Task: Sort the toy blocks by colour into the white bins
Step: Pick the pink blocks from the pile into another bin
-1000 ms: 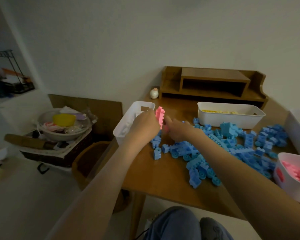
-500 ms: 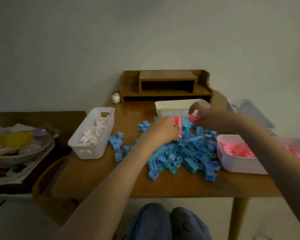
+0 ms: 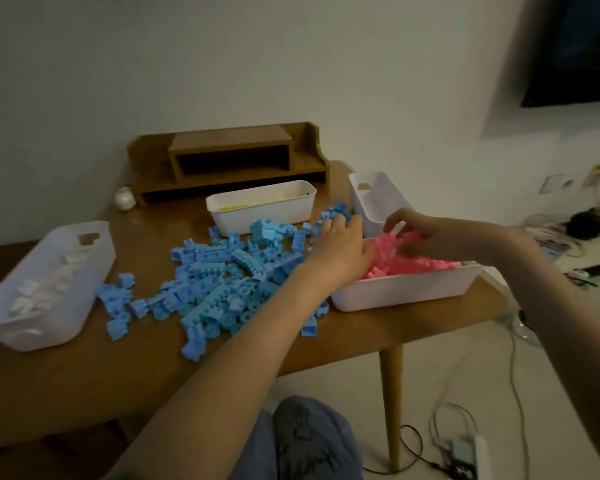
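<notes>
Wooden table [image 3: 118, 375], studded sky-blue blocks [image 3: 222, 282]

Your blue blocks [image 3: 222, 285]: loose heap mid-bench, unsorted. Pink blocks [image 3: 426, 263] piled high in right bin [image 3: 406, 294] at near bench edge. White blocks [image 3: 45, 289] in left bin [image 3: 49, 327]. Yellow blocks [image 3: 250, 203] in rear bin [image 3: 264, 218]. Fourth bin [image 3: 369, 202] just behind right bin.

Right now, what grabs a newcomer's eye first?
A sprawling heap of blue blocks covers the middle of the wooden table. At its right end, a white bin brims with bright pink blocks; at the left end, a second bin holds white blocks.
</notes>
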A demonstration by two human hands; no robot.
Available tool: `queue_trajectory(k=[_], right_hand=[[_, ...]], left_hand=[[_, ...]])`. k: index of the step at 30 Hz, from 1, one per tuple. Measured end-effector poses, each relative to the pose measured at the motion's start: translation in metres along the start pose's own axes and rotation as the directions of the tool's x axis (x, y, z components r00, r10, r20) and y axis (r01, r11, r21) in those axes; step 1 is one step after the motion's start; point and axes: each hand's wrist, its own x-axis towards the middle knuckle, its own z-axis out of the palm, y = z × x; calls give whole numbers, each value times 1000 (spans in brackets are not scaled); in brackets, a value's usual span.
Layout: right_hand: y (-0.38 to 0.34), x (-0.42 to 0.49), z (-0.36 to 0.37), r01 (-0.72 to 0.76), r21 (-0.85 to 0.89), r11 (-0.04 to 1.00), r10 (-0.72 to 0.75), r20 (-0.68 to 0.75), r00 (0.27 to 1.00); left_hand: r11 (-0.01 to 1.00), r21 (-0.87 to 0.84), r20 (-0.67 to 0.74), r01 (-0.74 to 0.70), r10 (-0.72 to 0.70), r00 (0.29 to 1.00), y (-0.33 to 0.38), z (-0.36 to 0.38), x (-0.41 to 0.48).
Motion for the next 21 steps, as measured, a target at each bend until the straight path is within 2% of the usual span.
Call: queue_trajectory(k=[2, 5, 8, 10, 14, 18, 21], right_hand=[[2, -1, 0, 19, -27, 999, -19, -7, 1000], [1, -2, -2, -12, -29, 1000, 11, -3, 1000], [-4, -2, -2, -3, -12, 1000, 3, -18, 1000], [-9, -2, -1, -2, -18, 1000, 1, -51, 999], [-13, 6, 4, -22, -17, 1000, 19, -181, 983], [-12, 11, 5, -57, 53, 997, 69, -271, 960], [-16, 11, 5, -45, 154, 987, 86, -268, 960]], left_hand=[[999, 31, -20, -22, 23, 1000, -3, 6, 2], [995, -75, -38, -69, 66, 997, -7, 1, -2], [966, -209, 51, -153, 167, 985, -4, -13, -11], [952, -233, 115, -198, 229, 967, 0, -17, -17], [970, -105, 99, -221, 231, 968, -6, -10, -25], [957, 76, -42, -281, 285, 958, -9, -3, -27], [951, 51, -39, -305, 307, 951, -10, -4, -29]])
